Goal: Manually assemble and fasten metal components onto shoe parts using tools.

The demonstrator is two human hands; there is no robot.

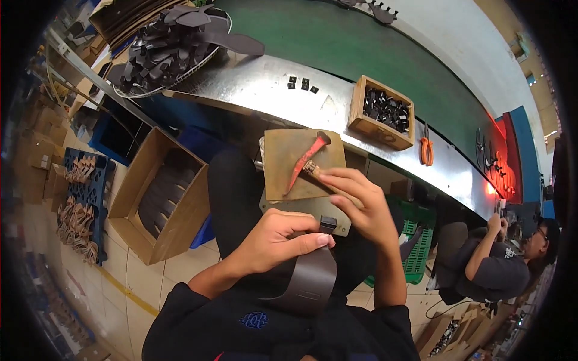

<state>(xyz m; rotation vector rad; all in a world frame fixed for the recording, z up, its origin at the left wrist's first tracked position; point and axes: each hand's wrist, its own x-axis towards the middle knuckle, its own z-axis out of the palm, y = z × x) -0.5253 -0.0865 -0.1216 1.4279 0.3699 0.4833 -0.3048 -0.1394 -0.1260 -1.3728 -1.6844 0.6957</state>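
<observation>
Workshop with pliers (pixel 427 151), parts box (pixel 378 133)

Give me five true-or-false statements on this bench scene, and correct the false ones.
1. The left hand holds a curved dark brown piece. True.
2. The red hammer head is over a tan pad. True.
3. Orange-handled pliers lie to the right of the wooden box. True.
4. The right hand is touching those pliers. False: it is at the hammer's wooden handle.
5. The wooden box is empty. False: it holds many small black pieces.
</observation>
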